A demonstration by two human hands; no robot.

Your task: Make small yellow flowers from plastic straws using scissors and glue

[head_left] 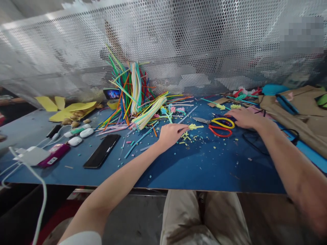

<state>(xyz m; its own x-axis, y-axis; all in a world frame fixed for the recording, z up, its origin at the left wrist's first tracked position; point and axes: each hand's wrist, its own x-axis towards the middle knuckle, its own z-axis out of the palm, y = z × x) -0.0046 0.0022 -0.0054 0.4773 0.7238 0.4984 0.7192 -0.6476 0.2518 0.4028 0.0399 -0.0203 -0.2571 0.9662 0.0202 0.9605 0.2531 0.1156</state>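
My left hand (170,136) pinches a short yellow pipe-cleaner piece (195,127) over the middle of the blue table. Beneath it lie small yellow cut bits (186,137). To the right, my right hand (244,117) rests low with its fingers curled over a dark object (226,120), too hidden to name. Scissors (221,126) with one yellow and one red handle lie between the hands, blades pointing left. Yellow fuzzy pieces (235,106) sit just behind the right hand. Blue, pink and green pipe-cleaner shapes (170,113) lie behind the left hand.
Bundled pipe cleaners (136,89) stand at the back, against a perforated metal panel (194,44). A black phone (102,151), white earbud cases (87,132), a purple power bank (54,155) and cables occupy the left. Brown paper (304,110) and a black cord (255,144) lie right.
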